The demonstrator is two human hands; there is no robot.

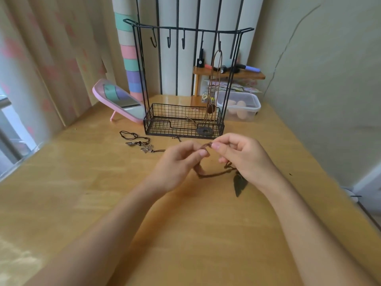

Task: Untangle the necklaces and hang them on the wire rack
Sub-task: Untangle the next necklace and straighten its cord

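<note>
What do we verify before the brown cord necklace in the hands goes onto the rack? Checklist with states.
1. Grip: left hand and right hand both pinch the brown cord necklace: ok.
2. Cord untangled: it is bunched between the fingertips, with a loop below: cannot tell.
3. Leaf pendant shows clear of the cord loop, by the right wrist: ok.
4. Free hooks on the wire rack: three at the left are bare: ok.
5. Hung necklace sits on a right-side hook, apart from the bare ones: ok.
6. Other necklaces lie bunched on the table left of the rack, not hung: not ok.
</note>
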